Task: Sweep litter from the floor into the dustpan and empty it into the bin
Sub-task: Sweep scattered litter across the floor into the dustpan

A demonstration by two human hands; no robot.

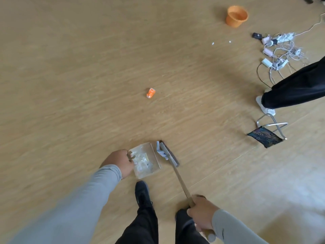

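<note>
While left hand [119, 162] fingers grip dustpan [146, 160], right hand [202, 211] fingers clasp broom [168, 154].

The floor [88, 67] looks like matt, wood-grain laminate. The dustpan [146, 160] is clear, glossy plastic; the broom [173, 160] has a wooden handle (bristle material unclear). The orange bin [236, 15] looks like smooth plastic.
</note>
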